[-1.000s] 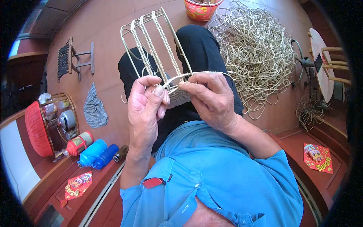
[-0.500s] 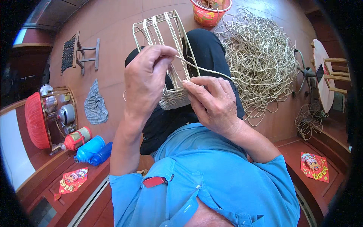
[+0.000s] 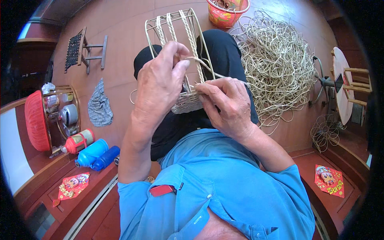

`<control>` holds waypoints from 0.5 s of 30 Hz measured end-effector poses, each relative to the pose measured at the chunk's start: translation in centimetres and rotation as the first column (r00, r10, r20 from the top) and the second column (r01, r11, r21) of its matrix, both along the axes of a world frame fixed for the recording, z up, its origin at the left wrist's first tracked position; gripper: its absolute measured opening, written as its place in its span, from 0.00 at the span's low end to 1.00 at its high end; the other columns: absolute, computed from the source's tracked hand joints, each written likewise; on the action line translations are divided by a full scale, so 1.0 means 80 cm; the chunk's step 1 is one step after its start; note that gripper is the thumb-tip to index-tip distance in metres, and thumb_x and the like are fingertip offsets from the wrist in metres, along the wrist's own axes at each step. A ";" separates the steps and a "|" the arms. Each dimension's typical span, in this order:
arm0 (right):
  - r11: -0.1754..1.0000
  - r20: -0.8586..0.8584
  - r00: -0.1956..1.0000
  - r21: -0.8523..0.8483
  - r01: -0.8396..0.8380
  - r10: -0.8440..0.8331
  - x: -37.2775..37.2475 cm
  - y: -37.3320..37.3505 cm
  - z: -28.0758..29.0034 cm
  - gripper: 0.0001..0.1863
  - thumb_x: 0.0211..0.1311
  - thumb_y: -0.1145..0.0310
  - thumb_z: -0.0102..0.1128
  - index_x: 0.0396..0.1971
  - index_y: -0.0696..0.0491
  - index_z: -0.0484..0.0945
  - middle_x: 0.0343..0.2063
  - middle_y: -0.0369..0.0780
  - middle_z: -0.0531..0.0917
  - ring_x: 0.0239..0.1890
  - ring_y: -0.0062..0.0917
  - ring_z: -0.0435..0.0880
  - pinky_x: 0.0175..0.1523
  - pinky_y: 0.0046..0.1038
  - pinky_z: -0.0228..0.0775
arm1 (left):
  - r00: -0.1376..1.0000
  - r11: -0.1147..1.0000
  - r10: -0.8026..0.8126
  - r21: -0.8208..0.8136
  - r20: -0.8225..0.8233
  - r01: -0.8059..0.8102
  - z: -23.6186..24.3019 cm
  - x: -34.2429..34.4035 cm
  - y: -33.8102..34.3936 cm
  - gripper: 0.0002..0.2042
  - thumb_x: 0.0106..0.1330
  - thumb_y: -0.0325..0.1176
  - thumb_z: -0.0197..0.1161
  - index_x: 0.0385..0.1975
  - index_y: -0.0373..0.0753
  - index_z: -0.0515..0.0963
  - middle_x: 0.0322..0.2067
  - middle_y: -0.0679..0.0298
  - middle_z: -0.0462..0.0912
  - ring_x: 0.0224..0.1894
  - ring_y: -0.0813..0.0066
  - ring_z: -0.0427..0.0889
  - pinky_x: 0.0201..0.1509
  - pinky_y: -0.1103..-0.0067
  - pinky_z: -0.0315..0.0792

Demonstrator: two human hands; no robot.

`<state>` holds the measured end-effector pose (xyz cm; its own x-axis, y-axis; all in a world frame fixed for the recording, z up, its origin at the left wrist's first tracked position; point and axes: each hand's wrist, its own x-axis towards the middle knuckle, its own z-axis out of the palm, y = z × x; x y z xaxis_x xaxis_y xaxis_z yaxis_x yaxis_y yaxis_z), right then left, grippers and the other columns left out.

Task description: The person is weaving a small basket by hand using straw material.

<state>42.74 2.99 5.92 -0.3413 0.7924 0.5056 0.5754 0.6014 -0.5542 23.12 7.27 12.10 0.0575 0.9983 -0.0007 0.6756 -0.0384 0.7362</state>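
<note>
A narrow basket frame (image 3: 193, 15) of wire and twisted cord uprights rests in my lap, tilted away from me. Its near end carries a band of tight cord weaving (image 3: 187, 104). My left hand (image 3: 160, 82) is at the frame's left side, thumb and forefinger closed on a pale cord (image 3: 205, 65). That strand crosses the uprights and runs to the right behind my other hand. My right hand (image 3: 229, 105) pinches at the right corner of the woven edge, where cord shows at its fingertips; its lower fingers are curled and partly hidden.
A big heap of loose cord (image 3: 278, 66) lies on the floor to the right. Beyond my knees stands a red bucket (image 3: 224, 18). At left are a small stool (image 3: 82, 50), a crumpled cloth (image 3: 100, 105), several flasks (image 3: 92, 153) and a rack with a red cover (image 3: 35, 120).
My left hand has shifted slightly right, its thumb and forefinger still at the cord. The cord between the hands is a little shorter and steeper. The right hand stays at the woven corner.
</note>
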 end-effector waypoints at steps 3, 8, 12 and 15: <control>1.000 -0.004 1.000 -0.021 -0.003 0.003 0.000 -0.001 0.000 0.14 0.62 0.71 0.72 0.48 0.47 0.87 0.39 0.36 0.82 0.42 0.33 0.82 0.48 0.38 0.72 | 0.999 0.997 -0.019 -0.069 0.041 0.021 0.011 -0.008 -0.008 0.12 0.72 0.28 0.68 0.53 0.39 0.80 0.31 0.61 0.86 0.30 0.67 0.86 0.38 0.71 0.79; 0.998 -0.040 0.999 -0.058 -0.010 0.007 0.001 0.001 0.002 0.14 0.63 0.71 0.72 0.48 0.46 0.87 0.39 0.37 0.81 0.42 0.34 0.82 0.48 0.38 0.72 | 0.767 0.970 0.153 -0.243 0.623 0.004 -0.013 -0.027 -0.034 0.14 0.74 0.28 0.68 0.57 0.36 0.77 0.34 0.68 0.85 0.31 0.84 0.81 0.36 0.83 0.75; 0.994 -0.033 0.999 -0.109 -0.007 0.003 -0.004 -0.003 0.011 0.13 0.62 0.71 0.72 0.47 0.47 0.87 0.38 0.37 0.80 0.42 0.34 0.82 0.48 0.37 0.72 | 0.553 0.934 0.296 -0.357 0.778 0.002 -0.011 -0.025 -0.057 0.16 0.76 0.28 0.67 0.60 0.35 0.74 0.38 0.68 0.83 0.37 0.87 0.81 0.40 0.87 0.75; 0.992 -0.050 0.999 -0.123 -0.008 0.002 -0.008 -0.001 0.012 0.13 0.61 0.71 0.73 0.46 0.48 0.88 0.38 0.38 0.80 0.41 0.34 0.82 0.47 0.37 0.72 | 0.521 0.943 0.292 -0.332 0.802 -0.019 -0.017 -0.020 -0.058 0.16 0.75 0.28 0.68 0.58 0.34 0.75 0.41 0.67 0.83 0.40 0.85 0.81 0.43 0.85 0.77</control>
